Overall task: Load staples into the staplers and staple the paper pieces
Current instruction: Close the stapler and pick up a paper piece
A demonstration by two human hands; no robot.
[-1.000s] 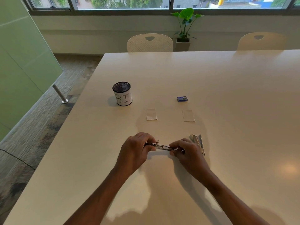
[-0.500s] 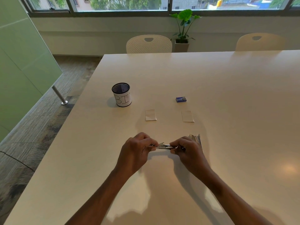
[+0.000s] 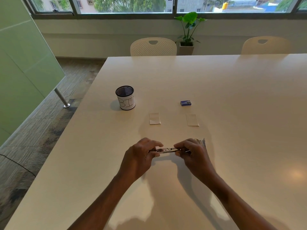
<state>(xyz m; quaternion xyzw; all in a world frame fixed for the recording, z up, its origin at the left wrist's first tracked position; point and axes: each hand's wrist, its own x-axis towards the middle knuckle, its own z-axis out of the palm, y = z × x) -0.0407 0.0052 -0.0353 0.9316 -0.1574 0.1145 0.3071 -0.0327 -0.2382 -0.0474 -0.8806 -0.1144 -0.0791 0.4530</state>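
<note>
Table [image 3: 232, 97] unchanged; left hand [image 3: 141, 156], right hand [image 3: 194, 155] still grip stapler [image 3: 167, 149]

I see a wide, pale table [image 3: 232, 90]. A black mesh cup [image 3: 125, 97] with a white label stands on it, well left of a small blue staple box [image 3: 185, 103]. Nearer me the left paper piece [image 3: 155, 118] and the right paper piece [image 3: 192, 120] lie flat, apart. Closer still lies a silver stapler [image 3: 201, 141], partly hidden.
</note>
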